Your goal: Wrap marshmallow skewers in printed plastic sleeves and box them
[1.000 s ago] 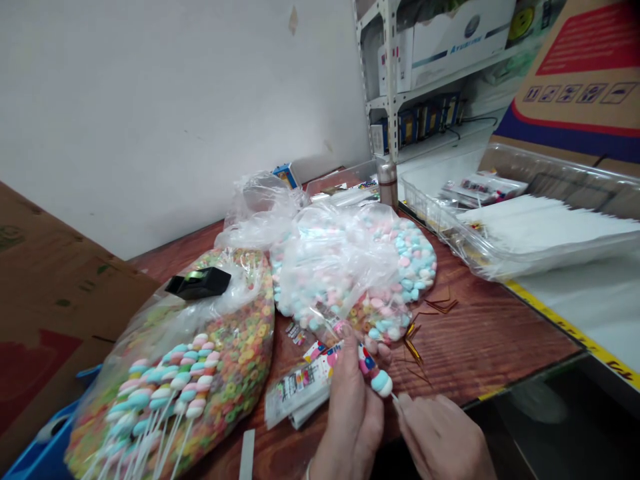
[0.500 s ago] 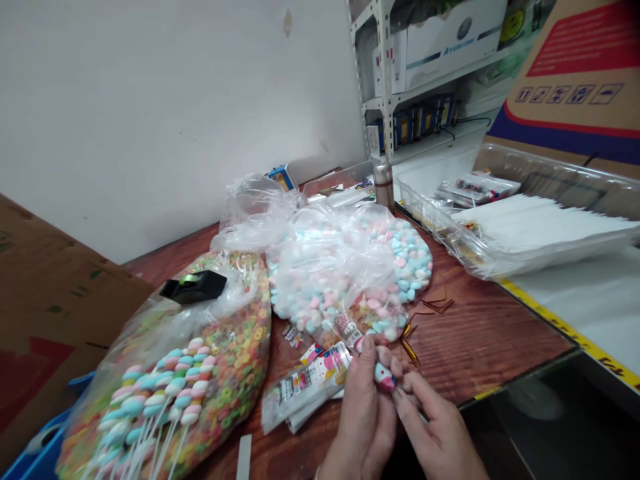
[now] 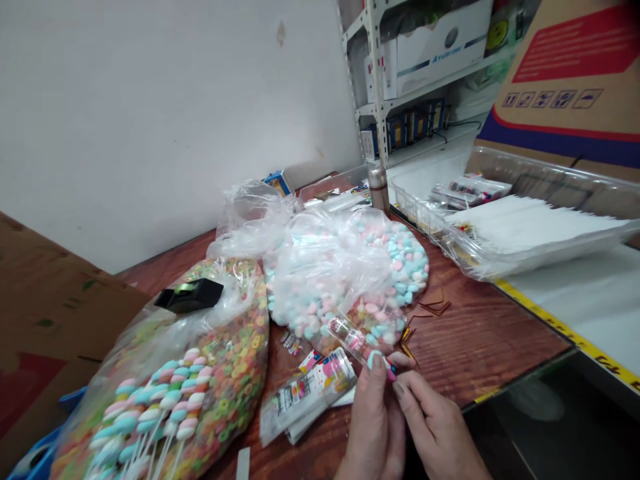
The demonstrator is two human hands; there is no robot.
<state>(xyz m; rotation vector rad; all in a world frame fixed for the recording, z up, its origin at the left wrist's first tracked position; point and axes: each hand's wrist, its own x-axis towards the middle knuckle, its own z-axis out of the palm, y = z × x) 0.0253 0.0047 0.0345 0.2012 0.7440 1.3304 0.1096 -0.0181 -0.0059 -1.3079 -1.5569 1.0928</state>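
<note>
While the wood-grain counter [image 3: 480, 333] carries a bumpy, slack ring bag [image 3: 183, 327] and a puffier marshmallow bag [image 3: 325, 257], right grip [image 3: 435, 423] has come up off the stick to meet left grip [image 3: 375, 423]. Both pinched snug on the slim, glossy wrapper [image 3: 353, 339], upper end poking toward the bags. So: both hands near its lower end, stick hidden.

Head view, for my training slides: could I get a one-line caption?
Left hand and right hand pinch a printed clear wrapper near bagged marshmallows and ring-shaped sweets.

The held wrapper [image 3: 347, 335] looks glossy clear plastic, the tabletop [image 3: 480, 340] wood-grained, the flask [image 3: 379, 191] smooth metal.
</note>
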